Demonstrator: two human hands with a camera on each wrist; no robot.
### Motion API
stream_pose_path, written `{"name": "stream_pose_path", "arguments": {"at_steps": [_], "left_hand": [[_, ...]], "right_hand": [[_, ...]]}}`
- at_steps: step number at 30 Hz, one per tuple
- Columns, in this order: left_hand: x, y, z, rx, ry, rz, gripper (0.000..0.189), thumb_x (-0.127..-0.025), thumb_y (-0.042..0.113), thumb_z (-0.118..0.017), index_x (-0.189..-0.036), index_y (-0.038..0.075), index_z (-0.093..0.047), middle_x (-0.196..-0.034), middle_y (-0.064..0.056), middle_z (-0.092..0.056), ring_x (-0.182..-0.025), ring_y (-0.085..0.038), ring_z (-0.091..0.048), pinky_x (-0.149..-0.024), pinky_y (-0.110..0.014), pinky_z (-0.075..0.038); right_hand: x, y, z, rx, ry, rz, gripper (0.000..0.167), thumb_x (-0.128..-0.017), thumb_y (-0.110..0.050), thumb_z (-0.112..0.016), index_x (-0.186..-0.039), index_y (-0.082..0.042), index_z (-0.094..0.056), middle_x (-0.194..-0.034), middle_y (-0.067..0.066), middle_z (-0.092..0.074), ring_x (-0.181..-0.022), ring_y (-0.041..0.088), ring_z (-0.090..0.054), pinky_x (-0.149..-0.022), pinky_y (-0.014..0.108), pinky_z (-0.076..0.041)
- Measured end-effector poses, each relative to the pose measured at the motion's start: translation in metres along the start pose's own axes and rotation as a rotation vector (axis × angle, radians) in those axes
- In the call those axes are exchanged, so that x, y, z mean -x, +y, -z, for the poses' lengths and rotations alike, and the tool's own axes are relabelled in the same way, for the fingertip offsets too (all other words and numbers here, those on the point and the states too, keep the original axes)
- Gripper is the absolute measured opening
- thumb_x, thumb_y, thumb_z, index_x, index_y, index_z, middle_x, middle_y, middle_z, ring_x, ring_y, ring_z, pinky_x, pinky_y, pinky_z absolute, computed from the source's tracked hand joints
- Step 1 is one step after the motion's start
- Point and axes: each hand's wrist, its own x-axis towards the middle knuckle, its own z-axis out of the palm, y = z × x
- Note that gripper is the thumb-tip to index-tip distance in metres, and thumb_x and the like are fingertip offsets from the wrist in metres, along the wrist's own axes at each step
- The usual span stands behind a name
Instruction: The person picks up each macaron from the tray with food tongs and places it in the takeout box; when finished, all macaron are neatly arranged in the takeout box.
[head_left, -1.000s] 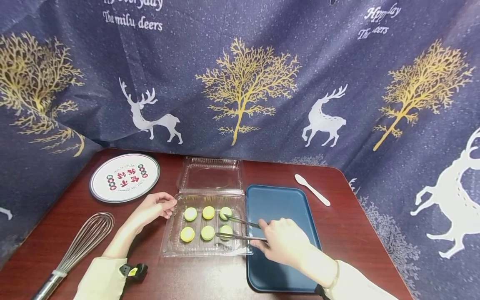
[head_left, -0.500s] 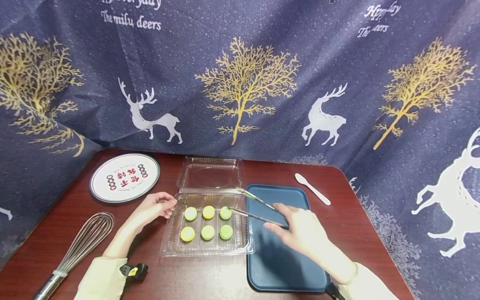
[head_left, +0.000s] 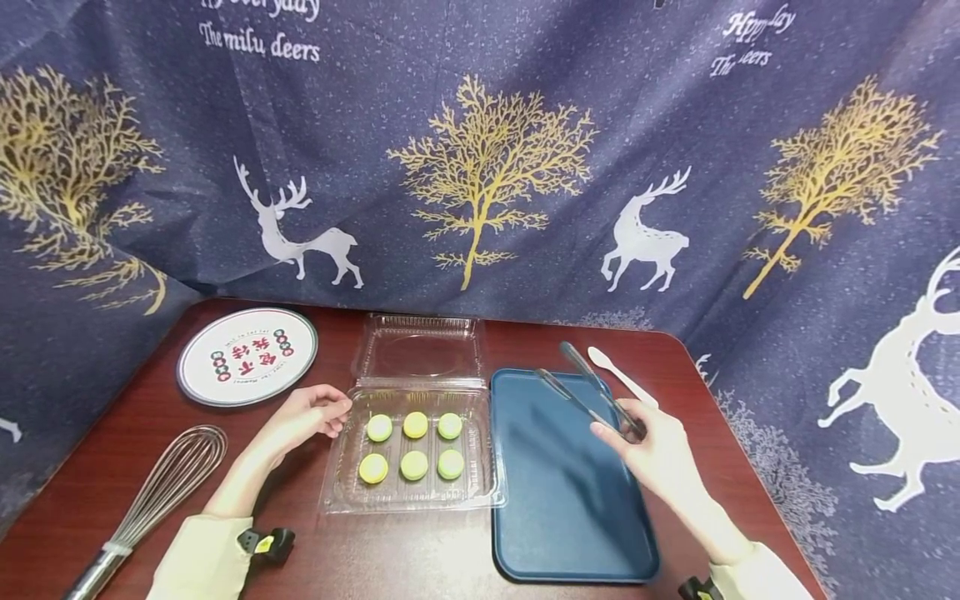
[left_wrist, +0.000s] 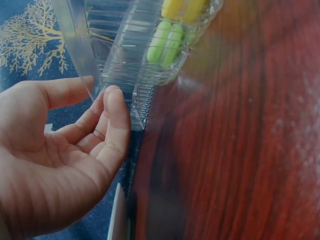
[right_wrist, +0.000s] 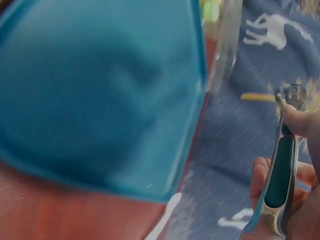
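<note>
A clear plastic clamshell box [head_left: 341, 493] lies with its lid folded back, holding several yellow and green macarons [head_left: 416, 425] in two rows. My left hand [head_left: 300, 421] pinches the box's left rim between thumb and fingers, and the left wrist view shows the fingertips right at the plastic edge [left_wrist: 102, 82]. In my right hand [head_left: 654, 446] is a pair of tongs [head_left: 591, 379], gripped near the handle end, over the far right part of the blue tray [head_left: 570, 533]. The tong tips stand apart with nothing between them.
A white oval plate [head_left: 247, 354] with red lettering sits at the back left. Nearer, a wire whisk [head_left: 176, 467] lies along the left side. A white spoon [head_left: 611, 367] rests right of the tray, partly behind the right hand. A patterned cloth [head_left: 480, 167] hangs behind the table.
The tongs have lifted off the green macaron in the box's right column and moved right with my right hand, over the tray. My left hand stays at the rim.
</note>
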Motion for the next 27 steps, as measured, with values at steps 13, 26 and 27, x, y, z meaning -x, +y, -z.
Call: {"name": "stream_pose_path", "arguments": {"at_steps": [13, 26, 27], "left_hand": [[0.000, 0.000, 0.001, -0.015, 0.007, 0.008, 0.025, -0.099, 0.009, -0.058, -0.110, -0.013, -0.058, -0.089, -0.011, -0.064, -0.075, -0.018, -0.063, -0.068, -0.029, -0.056], [-0.002, -0.001, 0.001, -0.016, 0.020, 0.015, 0.024, -0.098, 0.010, -0.060, -0.108, -0.012, -0.059, -0.084, -0.010, -0.062, -0.073, -0.019, -0.062, -0.067, -0.029, -0.056], [-0.002, -0.001, 0.001, -0.016, 0.020, 0.014, 0.024, -0.098, 0.011, -0.060, -0.108, -0.012, -0.059, -0.084, -0.010, -0.062, -0.073, -0.019, -0.062, -0.067, -0.029, -0.056]], "right_hand": [[0.022, 0.057, 0.006, 0.014, 0.036, -0.316, 0.036, -0.082, -0.038, -0.083, -0.098, -0.008, -0.071, -0.073, -0.001, -0.063, -0.067, 0.010, -0.057, -0.063, 0.020, -0.042], [0.046, 0.097, 0.010, 0.091, 0.017, -0.423, 0.040, -0.082, -0.042, -0.081, -0.096, -0.006, -0.071, -0.074, 0.000, -0.068, -0.072, 0.012, -0.060, -0.070, 0.032, -0.047], [0.047, 0.098, 0.010, 0.096, 0.012, -0.423, 0.040, -0.083, -0.043, -0.080, -0.096, -0.006, -0.071, -0.074, 0.000, -0.068, -0.073, 0.013, -0.061, -0.071, 0.033, -0.047]]}}
